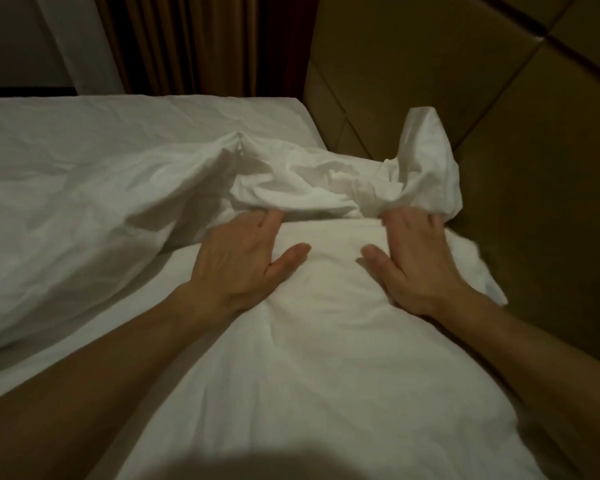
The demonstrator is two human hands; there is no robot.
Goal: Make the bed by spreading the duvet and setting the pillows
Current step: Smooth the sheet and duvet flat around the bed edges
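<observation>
A white pillow [326, 306] lies in front of me on the bed, near the headboard. My left hand [239, 261] and my right hand [413, 261] rest on its far end, thumbs spread on top. The fingers of both curl over the pillow's far edge, and their tips are hidden under a bunched, loose white pillowcase [343, 181]. One corner of that pillowcase stands up against the headboard. The crumpled white duvet [84, 209] lies heaped to the left of the pillow.
A tan padded headboard [499, 133] rises on the right, close beside the pillow. White sheet [118, 112] covers the mattress at the back left. Brown curtains [194, 43] hang beyond the far edge of the bed.
</observation>
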